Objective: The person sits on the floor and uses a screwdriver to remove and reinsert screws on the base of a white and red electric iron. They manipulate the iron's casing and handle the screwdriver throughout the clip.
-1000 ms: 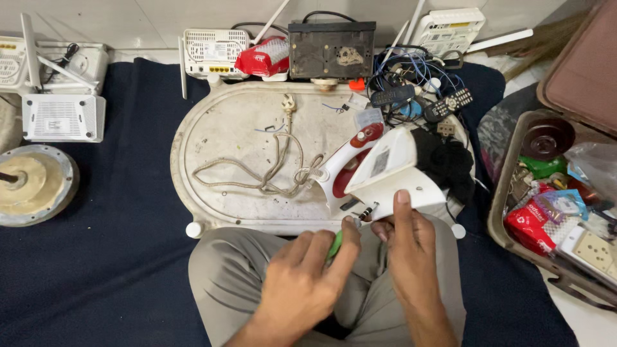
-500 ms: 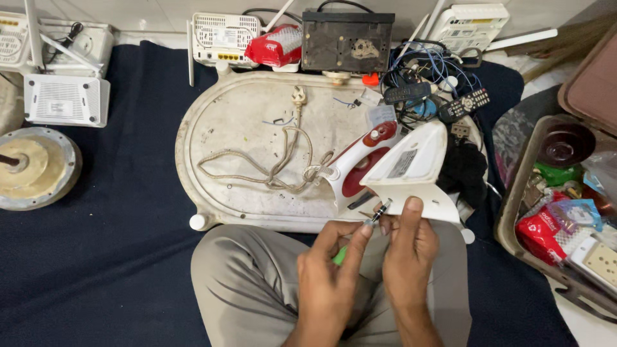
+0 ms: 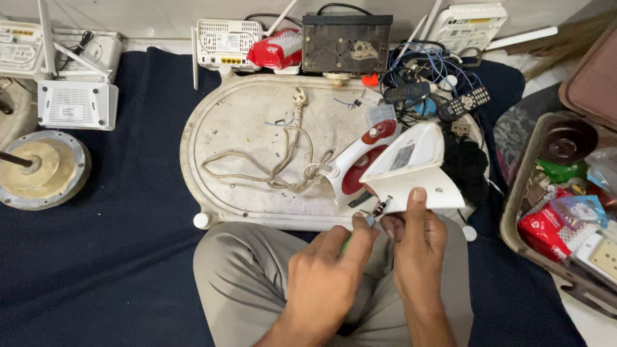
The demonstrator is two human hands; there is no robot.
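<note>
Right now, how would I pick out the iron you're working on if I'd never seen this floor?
Find the big oval white tray on the dark blue cloth. On its right edge, just above both hands, lies the clothes iron, tipped on its side. It is the only white-and-red thing there with a braided beige cord looping from it across the tray.

Red packets [image 3: 544, 229] in right tray [image 3: 514, 222]

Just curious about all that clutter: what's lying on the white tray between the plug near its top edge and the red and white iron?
In the head view, the iron's own beige cord loops across the tray from the plug; a few small wire scraps lie there too.
</note>
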